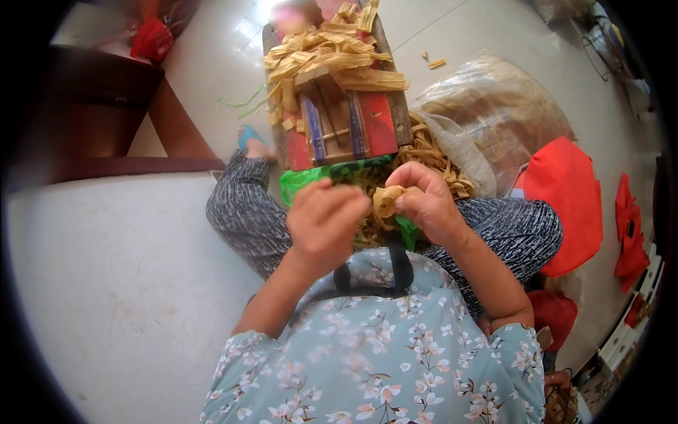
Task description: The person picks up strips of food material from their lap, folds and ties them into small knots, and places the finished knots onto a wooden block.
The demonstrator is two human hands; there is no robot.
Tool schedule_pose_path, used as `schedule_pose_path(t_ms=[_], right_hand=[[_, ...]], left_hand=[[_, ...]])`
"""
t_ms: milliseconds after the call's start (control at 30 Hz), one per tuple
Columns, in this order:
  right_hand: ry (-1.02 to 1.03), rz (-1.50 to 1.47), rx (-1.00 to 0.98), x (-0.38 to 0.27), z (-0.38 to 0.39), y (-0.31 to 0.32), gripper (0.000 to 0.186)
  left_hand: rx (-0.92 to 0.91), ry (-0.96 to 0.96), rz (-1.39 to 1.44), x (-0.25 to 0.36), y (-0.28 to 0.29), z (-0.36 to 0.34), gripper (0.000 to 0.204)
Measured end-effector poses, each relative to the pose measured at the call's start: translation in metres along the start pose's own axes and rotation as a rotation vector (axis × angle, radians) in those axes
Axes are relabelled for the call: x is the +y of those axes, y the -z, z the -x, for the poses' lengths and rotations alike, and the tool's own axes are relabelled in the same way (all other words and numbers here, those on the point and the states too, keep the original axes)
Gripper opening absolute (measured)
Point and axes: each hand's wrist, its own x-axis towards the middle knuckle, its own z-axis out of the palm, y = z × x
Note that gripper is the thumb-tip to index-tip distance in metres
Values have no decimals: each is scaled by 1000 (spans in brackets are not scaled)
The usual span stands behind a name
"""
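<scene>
A tan, leathery strip, curled into a small loop or knot, sits between the thumb and fingers of my right hand. Just left of it, my left hand is raised, its fingers smeared by motion, and I cannot tell whether it grips anything. Beneath both hands, a green plastic bag lies in my lap among more tan strips. Ahead stands a red board with a small wooden frame on it. Flat yellow strips are heaped over its far part.
A large clear plastic sack with tan strips at its mouth stands to the right. Beside my right knee is a red bag. A pale flat surface spreads on the left, near dark wooden furniture. Some pieces lie on the tiled floor.
</scene>
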Motion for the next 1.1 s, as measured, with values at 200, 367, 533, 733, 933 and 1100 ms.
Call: schedule_pose_path(t_ms=[200, 367, 533, 733, 933, 1100], right_hand=[[48, 44, -47, 3, 0, -6, 30], [42, 85, -103, 4, 0, -15, 39], [123, 333, -55, -3, 4, -13, 42], [108, 532, 47, -12, 19, 23, 44], [642, 1264, -95, -4, 14, 8, 36], [667, 1241, -133, -4, 12, -4, 24]], left_hand=[[-138, -4, -169, 7, -12, 3, 22], [-204, 593, 540, 6, -16, 10, 16], [-176, 1084, 997, -5, -8, 7, 11], [290, 1074, 955, -55, 10, 22, 10], [-237, 268, 170, -24, 22, 1, 27], [-363, 12, 138, -6, -10, -5, 39]])
